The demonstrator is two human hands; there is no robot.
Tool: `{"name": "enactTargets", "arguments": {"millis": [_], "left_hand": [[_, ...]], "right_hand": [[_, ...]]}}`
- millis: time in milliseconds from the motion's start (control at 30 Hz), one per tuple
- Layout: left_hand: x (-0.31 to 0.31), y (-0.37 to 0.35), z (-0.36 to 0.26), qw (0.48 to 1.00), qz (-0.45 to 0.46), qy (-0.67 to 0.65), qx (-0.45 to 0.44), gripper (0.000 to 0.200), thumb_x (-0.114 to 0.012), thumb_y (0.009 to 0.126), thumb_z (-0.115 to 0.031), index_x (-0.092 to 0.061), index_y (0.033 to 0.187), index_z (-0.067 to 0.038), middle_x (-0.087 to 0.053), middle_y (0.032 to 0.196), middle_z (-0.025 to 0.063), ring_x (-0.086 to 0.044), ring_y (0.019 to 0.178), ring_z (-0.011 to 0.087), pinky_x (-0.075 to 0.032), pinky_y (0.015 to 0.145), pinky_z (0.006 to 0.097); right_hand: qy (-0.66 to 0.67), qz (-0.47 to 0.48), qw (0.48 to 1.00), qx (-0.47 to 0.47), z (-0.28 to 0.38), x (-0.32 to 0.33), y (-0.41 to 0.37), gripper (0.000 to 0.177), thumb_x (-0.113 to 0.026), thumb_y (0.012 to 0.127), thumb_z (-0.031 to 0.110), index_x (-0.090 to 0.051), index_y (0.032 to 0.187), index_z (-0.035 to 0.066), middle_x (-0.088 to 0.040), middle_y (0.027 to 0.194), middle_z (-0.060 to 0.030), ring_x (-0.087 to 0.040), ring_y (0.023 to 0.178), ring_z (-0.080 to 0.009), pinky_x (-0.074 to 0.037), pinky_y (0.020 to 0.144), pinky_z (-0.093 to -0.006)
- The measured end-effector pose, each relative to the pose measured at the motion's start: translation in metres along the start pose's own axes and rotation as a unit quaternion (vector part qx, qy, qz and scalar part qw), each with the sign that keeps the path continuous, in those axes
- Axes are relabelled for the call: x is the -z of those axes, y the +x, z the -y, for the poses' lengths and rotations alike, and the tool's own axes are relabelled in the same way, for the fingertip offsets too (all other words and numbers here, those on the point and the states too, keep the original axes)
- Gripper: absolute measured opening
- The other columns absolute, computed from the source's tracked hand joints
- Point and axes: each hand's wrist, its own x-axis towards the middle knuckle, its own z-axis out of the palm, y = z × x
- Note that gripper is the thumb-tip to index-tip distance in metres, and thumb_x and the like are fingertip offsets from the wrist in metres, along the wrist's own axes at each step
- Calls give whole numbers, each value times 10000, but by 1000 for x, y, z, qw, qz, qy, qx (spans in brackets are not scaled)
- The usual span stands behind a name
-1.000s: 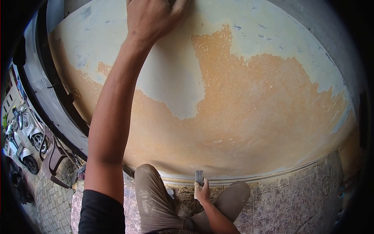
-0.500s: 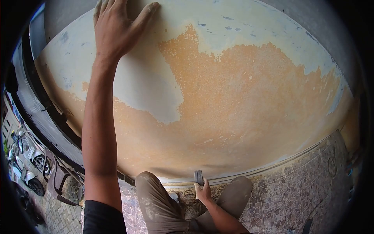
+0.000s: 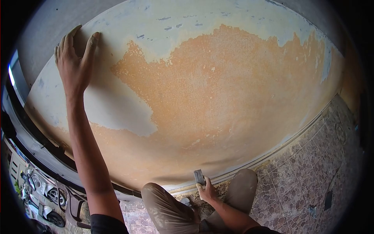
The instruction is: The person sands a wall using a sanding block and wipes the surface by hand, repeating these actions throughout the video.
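A large curved panel (image 3: 218,93), worn in patches of cream and orange-tan, fills the middle of the view. My left hand (image 3: 74,62) lies on its cream upper-left area, fingers and thumb spread, with nothing seen in it. Low in front of the panel, between my knees, my right hand (image 3: 207,191) grips a small grey rectangular block (image 3: 199,177). The block is upright and close to the panel's lower edge. My thumb and fingers wrap round its lower part, which is partly hidden.
My bent knees (image 3: 165,202) are close to the panel's lower rim. Patterned paving (image 3: 288,183) stretches to the right. A dark curved frame (image 3: 43,136) runs along the left side. Beyond it, at lower left, are a brown chair (image 3: 74,208) and parked scooters (image 3: 44,208).
The view has turned, so the panel and my left hand appear farther left and lower. My left hand stays spread on the panel. My right hand still holds the block at nearly the same place.
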Motion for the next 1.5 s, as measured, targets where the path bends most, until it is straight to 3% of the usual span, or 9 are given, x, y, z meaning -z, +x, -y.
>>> {"name": "enactTargets", "arguments": {"millis": [100,367,900,967,1100,1133,1200,1300,1500], "left_hand": [[-2,-1,-2,1000,-16,-16,16,654,-685,892,-582,-623,1323,-95,-655,1288,141,-551,1267,340,-318,1172,480],[0,-1,-2,1000,-3,-12,22,669,-669,895,-575,-612,1362,-99,-621,1343,149,-528,1280,322,-401,1104,495],[1,-1,-1,1000,-6,-5,-9,631,-710,884,-521,-621,1337,-90,-642,1299,142,-540,1255,327,-396,1100,472],[-2,-2,0,998,-47,-29,-30,603,-713,879,-544,-644,1266,-87,-661,1194,110,-564,1193,315,-336,1136,460],[-4,-1,2,997,-60,-32,-45,607,-730,863,-546,-649,1236,-75,-667,1137,104,-577,1142,314,-351,1118,455],[-3,-2,2,997,-60,-29,-43,607,-730,863,-546,-649,1236,-75,-667,1137,104,-577,1142,314,-351,1118,455],[-1,-3,2,1000,-6,-27,-9,661,-654,904,-578,-597,1367,-110,-623,1320,108,-510,1307,322,-268,1188,478],[1,-2,-2,999,-16,-33,-4,646,-721,871,-539,-621,1331,-96,-642,1273,133,-536,1253,322,-367,1123,451],[1,-3,-1,999,-14,-33,-6,655,-714,867,-559,-622,1331,-107,-641,1276,134,-532,1263,324,-373,1124,459]], "right_hand": [[7,11,1000,-13,5,3,0,590,-694,917,305,-425,1403,108,-657,1140,-279,-637,1011,-510,-515,823,-552],[19,-1,1000,8,-5,-3,-1,570,-688,915,309,-447,1390,106,-657,1140,-259,-642,1017,-484,-514,833,-532],[-4,12,1000,-10,0,1,0,566,-689,923,286,-449,1374,43,-634,1196,-252,-635,1065,-446,-505,882,-504],[3,13,1000,-4,-1,0,0,567,-690,923,289,-450,1373,41,-631,1203,-255,-632,1073,-447,-503,890,-503],[16,9,1000,5,-11,-5,2,569,-691,926,295,-454,1371,32,-626,1213,-263,-619,1100,-451,-497,910,-500],[15,12,1000,7,-14,-7,3,569,-691,926,295,-454,1371,32,-626,1213,-263,-619,1100,-451,-497,910,-500],[18,7,1000,13,-16,-8,3,567,-689,928,294,-454,1369,27,-624,1214,-262,-614,1111,-447,-494,918,-496],[21,15,1000,-1,-12,-5,2,567,-691,926,291,-455,1368,26,-625,1205,-258,-619,1097,-437,-495,914,-492],[21,16,1000,-3,-10,-5,1,560,-690,921,287,-461,1363,30,-632,1176,-250,-628,1057,-429,-496,898,-488]]}}
